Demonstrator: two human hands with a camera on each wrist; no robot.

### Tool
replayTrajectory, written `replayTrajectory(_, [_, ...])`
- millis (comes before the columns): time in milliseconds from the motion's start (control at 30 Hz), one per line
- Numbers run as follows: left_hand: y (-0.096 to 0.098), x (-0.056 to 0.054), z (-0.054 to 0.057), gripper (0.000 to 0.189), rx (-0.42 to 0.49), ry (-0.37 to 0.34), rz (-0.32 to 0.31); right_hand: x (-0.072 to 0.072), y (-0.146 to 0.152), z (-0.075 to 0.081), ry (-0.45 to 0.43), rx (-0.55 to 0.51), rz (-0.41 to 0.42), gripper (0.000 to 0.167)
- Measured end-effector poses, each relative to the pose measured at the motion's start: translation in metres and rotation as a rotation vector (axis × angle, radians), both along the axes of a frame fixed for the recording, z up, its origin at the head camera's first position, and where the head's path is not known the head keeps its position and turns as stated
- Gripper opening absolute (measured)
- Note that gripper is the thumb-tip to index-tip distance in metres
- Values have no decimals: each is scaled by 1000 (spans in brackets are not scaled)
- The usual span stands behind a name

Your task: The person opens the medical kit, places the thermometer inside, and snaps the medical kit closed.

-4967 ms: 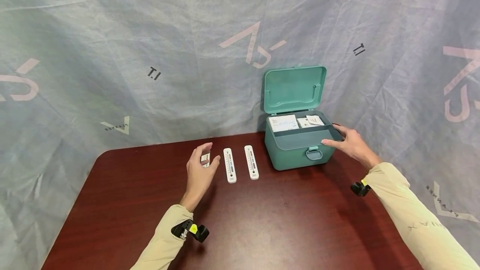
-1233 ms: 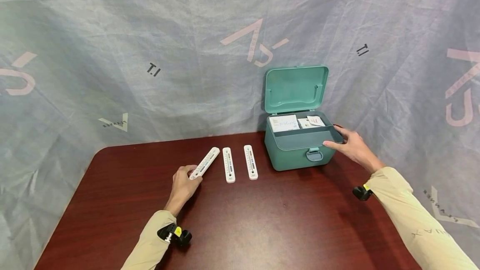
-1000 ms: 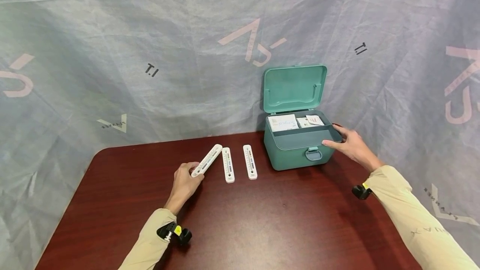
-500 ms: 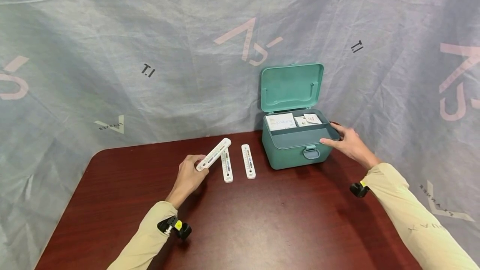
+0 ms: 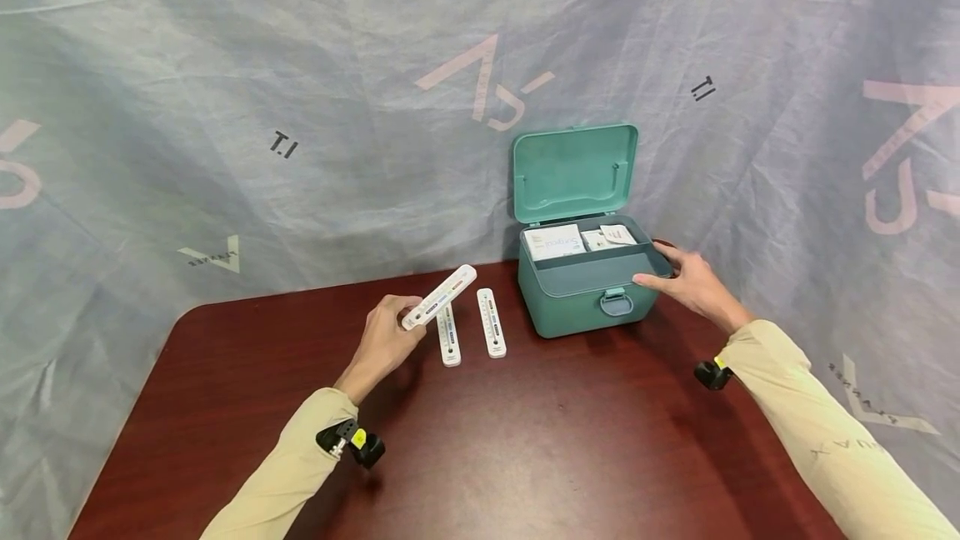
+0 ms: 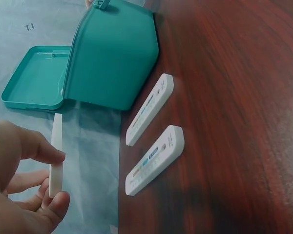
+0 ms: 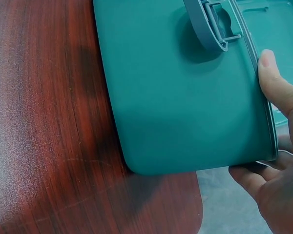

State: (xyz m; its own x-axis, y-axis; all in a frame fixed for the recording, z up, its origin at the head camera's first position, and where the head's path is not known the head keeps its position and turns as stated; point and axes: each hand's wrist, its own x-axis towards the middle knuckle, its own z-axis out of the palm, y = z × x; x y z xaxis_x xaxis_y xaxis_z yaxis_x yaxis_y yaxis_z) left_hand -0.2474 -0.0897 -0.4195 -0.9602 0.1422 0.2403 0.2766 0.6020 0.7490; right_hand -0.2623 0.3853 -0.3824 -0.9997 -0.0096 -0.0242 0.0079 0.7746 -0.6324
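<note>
My left hand (image 5: 384, 338) pinches a white thermometer (image 5: 444, 296) by its lower end and holds it tilted, raised over the table. In the left wrist view this thermometer (image 6: 57, 132) appears edge-on between thumb and fingers. Two similar thermometers, a nearer-left one (image 5: 449, 342) and a right one (image 5: 491, 323), lie on the table. A teal storage box (image 5: 577, 307) stands to their right with its lid (image 5: 576, 175) raised. My right hand (image 5: 696, 286) grips the box's right front corner, thumb on the front rim; the right wrist view shows its fingers (image 7: 256, 178) round the side.
Inside the box's rear section sit a white carton (image 5: 555, 243) and some small white packets (image 5: 617, 235). A divider separates it from the front tray (image 5: 592, 272). The dark red table (image 5: 510, 440) meets a hanging grey cloth (image 5: 360, 107) behind.
My left hand has taken hold of the leftmost thermometer, lifted it and moved it right, partly over the middle one. My right hand stays at the box's corner.
</note>
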Motion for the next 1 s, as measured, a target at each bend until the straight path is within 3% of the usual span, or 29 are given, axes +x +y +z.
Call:
replayTrajectory(400, [8,-6,10,40,-2,52,-73,1,-2,2,-14,-22,3,96])
replayTrajectory(1000, [24,-12,26,42,51,44,-165,0,-1,3,-36,-17,-2,97])
